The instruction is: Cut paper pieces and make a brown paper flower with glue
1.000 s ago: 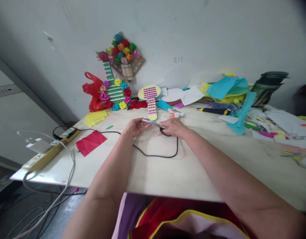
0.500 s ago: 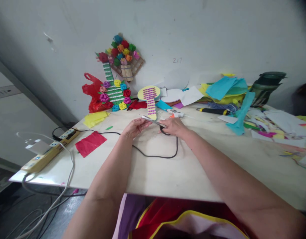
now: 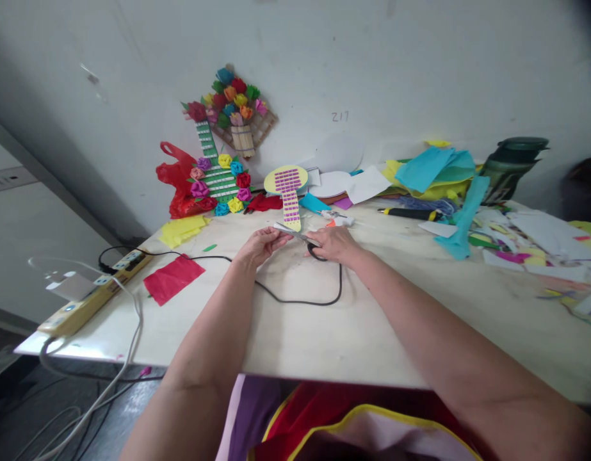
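One white piece (image 3: 280,226) (blurred) is pinched in the left hand (image 3: 260,244), the right hand (image 3: 337,244) clasped around black-handled scissors (image 3: 315,253).

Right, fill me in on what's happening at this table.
A person is working with scissors in the right hand, the blades pointing toward the left hand. The left fingers seem to hold something small and whitish, too small to make out. Just beyond the hands is a yellow-and-purple paddle-shaped piece. A black cable loops across the table nearer the person, and a red sheet lies off to the left.
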Motion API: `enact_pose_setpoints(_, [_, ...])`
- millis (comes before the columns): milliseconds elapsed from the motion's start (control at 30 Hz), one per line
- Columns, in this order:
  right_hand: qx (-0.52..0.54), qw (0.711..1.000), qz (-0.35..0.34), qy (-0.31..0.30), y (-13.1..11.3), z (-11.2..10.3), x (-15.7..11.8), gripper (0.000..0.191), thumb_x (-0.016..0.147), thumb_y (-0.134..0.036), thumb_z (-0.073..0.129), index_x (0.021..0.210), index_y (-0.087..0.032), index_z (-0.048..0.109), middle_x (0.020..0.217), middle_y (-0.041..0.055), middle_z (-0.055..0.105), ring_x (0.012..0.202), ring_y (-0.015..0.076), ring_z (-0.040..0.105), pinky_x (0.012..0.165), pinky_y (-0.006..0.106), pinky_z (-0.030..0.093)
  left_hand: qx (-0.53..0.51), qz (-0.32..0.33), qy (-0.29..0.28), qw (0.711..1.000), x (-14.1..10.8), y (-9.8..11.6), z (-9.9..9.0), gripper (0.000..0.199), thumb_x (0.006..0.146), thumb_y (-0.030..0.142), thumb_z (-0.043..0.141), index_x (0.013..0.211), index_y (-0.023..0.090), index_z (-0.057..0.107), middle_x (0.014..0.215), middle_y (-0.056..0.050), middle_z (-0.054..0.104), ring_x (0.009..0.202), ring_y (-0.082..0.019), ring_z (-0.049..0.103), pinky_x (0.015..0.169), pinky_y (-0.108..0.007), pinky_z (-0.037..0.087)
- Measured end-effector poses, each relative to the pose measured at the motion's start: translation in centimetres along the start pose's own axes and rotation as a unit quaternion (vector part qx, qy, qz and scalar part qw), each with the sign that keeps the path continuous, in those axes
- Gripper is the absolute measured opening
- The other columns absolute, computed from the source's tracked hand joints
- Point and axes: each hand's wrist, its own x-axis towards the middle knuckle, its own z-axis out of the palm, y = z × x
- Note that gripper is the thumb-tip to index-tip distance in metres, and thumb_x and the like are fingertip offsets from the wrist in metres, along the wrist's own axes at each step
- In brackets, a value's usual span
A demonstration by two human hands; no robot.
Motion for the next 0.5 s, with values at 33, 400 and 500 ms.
enact_pose_setpoints(33, [0.000, 1.000, 0.001, -0.002, -0.01, 0.00, 0.00, 0.045, 0.076, -0.053, 0.048, 0.109, -0.025, 0.059, 0.095, 0.0051, 0.066, 0.088, 0.0215, 0.057, 0.062, 0.028, 0.032, 0.000, 0.001, -0.001, 1.000, 0.01, -0.01, -0.01, 0.011, 0.078, 0.002, 0.049, 0.077, 0.006, 0.058, 0.085, -0.014, 0.068, 0.087, -0.020, 0.065, 0.075, -0.022, 0.053])
enact_pose_setpoints(400, [-0.001, 1.000, 0.006, 0.006, -0.09, 0.05, -0.12, 0.050, 0.073, -0.058, 0.048, 0.109, -0.025, 0.059, 0.095, 0.0053, 0.066, 0.089, 0.0225, 0.058, 0.063, 0.028, 0.033, -0.008, -0.017, -0.016, 1.000, -0.18, -0.30, 0.93, 0.015, 0.077, 0.000, 0.047, 0.085, 0.007, 0.058, 0.086, -0.014, 0.068, 0.083, -0.018, 0.066, 0.074, -0.022, 0.053])
enact_pose_setpoints(500, [0.001, 1.000, 0.011, 0.008, -0.16, 0.05, -0.13, 0.050, 0.073, -0.059, 0.048, 0.108, -0.026, 0.059, 0.093, 0.0046, 0.067, 0.089, 0.0225, 0.059, 0.063, 0.028, 0.033, -0.014, -0.021, -0.025, 0.999, -0.12, -0.43, 0.96, 0.016, 0.077, 0.000, 0.047, 0.086, 0.007, 0.058, 0.086, -0.013, 0.068, 0.083, -0.018, 0.066, 0.073, -0.022, 0.053])
